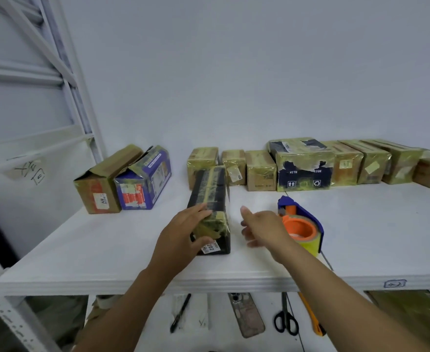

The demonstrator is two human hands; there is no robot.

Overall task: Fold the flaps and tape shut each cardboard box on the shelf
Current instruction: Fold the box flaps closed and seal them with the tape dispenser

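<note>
Black taped box (210,199): left hand (183,231) clasped its near end; right hand (264,228) hung open, empty, just right of that grip.

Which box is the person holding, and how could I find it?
Look at the white shelf. Near its front edge, a long black box lies under the left hand. Unlike the boxes by the wall, it lies out front alone.

A long black box (210,212), banded in yellowish tape, lies flat mid-shelf (107,250), its length running 12 to 6. At its 3 o'clock sits the blue-and-orange tape dispenser (302,222). At 10 o'clock a brown box (102,184) and a blue box (143,181) stand touching, top flaps not flat — taped boxes (335,163) line the back from 12 to 2.
</note>
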